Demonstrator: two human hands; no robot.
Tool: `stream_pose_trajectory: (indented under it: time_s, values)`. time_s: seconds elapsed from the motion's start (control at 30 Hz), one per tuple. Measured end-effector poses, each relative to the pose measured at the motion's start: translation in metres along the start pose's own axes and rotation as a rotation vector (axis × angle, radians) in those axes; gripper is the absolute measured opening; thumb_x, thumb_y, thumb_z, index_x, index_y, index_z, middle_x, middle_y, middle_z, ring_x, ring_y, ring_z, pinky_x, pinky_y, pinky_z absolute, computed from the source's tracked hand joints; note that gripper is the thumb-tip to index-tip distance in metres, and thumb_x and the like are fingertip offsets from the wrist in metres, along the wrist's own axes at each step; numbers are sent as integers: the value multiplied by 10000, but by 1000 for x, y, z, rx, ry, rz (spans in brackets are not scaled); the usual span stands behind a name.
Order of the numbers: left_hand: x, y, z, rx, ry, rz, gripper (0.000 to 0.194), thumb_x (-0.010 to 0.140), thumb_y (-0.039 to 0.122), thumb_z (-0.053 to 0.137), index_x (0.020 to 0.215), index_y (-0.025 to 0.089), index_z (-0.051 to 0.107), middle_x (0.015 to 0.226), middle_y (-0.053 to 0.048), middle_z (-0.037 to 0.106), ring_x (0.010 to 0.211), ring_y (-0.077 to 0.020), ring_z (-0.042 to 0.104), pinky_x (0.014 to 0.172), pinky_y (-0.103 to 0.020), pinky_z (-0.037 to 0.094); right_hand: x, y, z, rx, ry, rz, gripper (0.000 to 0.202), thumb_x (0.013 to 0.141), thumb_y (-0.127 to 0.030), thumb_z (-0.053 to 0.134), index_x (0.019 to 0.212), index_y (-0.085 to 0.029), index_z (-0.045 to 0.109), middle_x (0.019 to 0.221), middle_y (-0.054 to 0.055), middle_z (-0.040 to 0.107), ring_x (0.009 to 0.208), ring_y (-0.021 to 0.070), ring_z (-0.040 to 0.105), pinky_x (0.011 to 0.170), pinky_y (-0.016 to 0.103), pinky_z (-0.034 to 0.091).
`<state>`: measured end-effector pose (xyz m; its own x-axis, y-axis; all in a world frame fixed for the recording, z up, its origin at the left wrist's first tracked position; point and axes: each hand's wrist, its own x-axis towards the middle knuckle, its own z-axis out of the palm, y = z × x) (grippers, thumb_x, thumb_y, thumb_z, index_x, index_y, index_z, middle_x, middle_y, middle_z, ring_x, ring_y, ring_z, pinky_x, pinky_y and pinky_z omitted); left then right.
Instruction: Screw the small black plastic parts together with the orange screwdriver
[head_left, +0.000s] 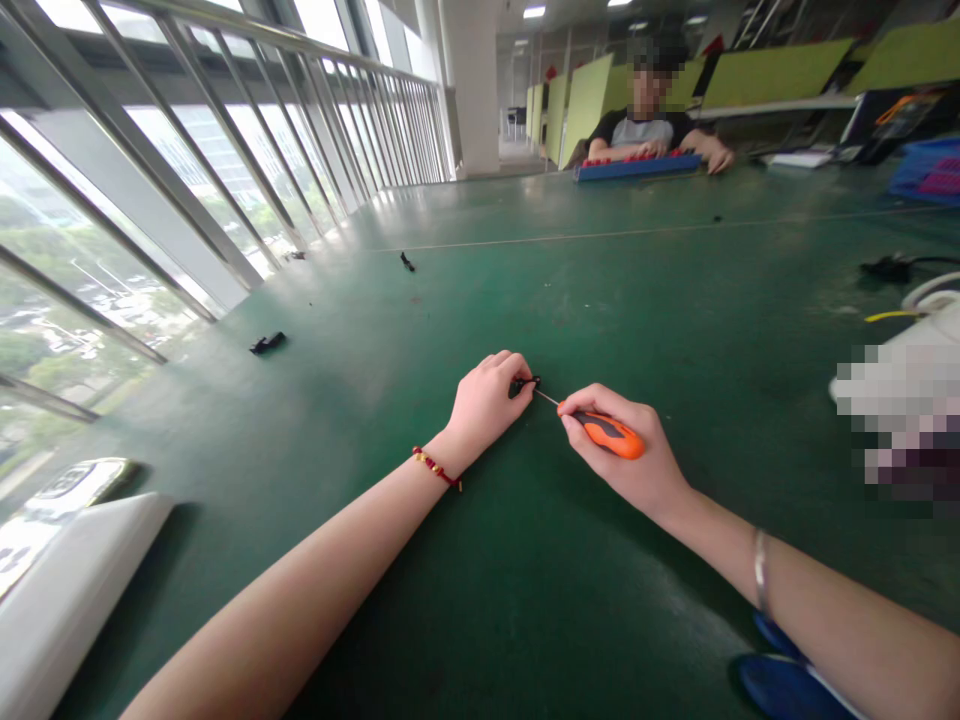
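Pinching a small black part (535, 381) between thumb and fingertips, the left grip (486, 398) is drawing nearly together, and the part is peeking out on the side facing the right grip (655, 458). That right grip is curling snugly around the orange-and-grey handle of a screwdriver (616, 440), whose thin shaft is pointing leftward at the part; from where I'm standing, I can't tell whether the tip is touching. Both grips are working low over a green counter (480, 570), and only the shaft is crossing the narrow gap between them.

Ahead of the left grip, a broad stretch of counter is running out past a pale seam toward the far edge, where a co-worker (641, 125) is sitting behind a blue tray (637, 169) of red pieces. Off to the left grip's left, one black piece (268, 343) is lying near the side edge, with a metal railing (225, 150) running alongside; another black scrap (406, 261) is lying farther ahead. Behind the left grip, a white box (90, 590) is taking up the near left corner. Well right of the right grip, a pale object (934, 338) is narrowing the room, while a blue basket (922, 165) is standing farther beyond.
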<state>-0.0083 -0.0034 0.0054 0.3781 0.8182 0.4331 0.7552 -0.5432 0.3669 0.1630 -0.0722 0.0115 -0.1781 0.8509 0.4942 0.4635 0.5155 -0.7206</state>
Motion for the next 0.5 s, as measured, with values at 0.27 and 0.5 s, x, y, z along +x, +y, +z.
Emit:
stream_pose_trajectory:
  time_s: [0.27,0.5]
  values:
    - [0,1,-1,2,-18,-21,30,816,202,533,794,192,552,857,-10,626,807,-154,584,682,-259,450,0,1,1,15,-16,-14,30,805,-173,552,797,-188,576,732,3,633,628,118,582,594,227,433]
    - [0,0,0,0,-20,-17,35,820,200,527,798,191,554,869,-13,631,817,-155,586,692,-261,455,-1,2,0,11,-14,-27,31,801,-165,556,797,-186,578,718,-4,624,610,111,567,586,224,425]
